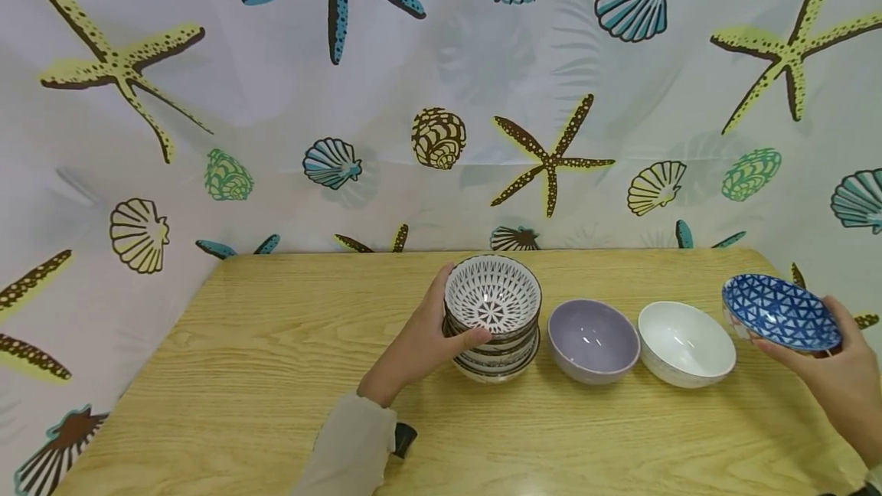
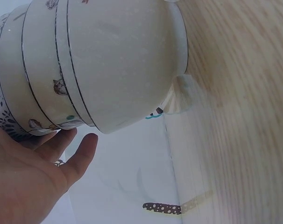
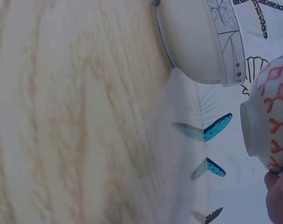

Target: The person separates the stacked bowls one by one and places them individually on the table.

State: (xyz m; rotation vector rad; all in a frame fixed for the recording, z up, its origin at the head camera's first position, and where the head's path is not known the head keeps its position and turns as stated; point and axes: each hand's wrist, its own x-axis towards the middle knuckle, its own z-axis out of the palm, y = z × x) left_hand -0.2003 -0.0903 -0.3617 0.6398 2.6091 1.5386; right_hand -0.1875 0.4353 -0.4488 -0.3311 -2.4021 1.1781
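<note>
My left hand (image 1: 430, 331) grips the top bowl (image 1: 492, 293) of a stack, its thumb over the near side of the rim. This bowl is white inside with a dark radiating pattern. Below it sit several nested bowls (image 2: 118, 60), cream outside with dark rim lines. At the far right, my right hand (image 1: 837, 373) holds a bowl (image 1: 782, 311) by its side, tilted and raised over the table. Its inside has blue and white triangles; red motifs cover its outside (image 3: 277, 107) in the right wrist view.
A purple bowl (image 1: 594, 341) stands right of the stack, and a white bowl (image 1: 687, 344) beside it, close together in a row. They rest on a wooden table (image 1: 276, 358). Behind hangs a white cloth (image 1: 386, 106) printed with starfish and shells.
</note>
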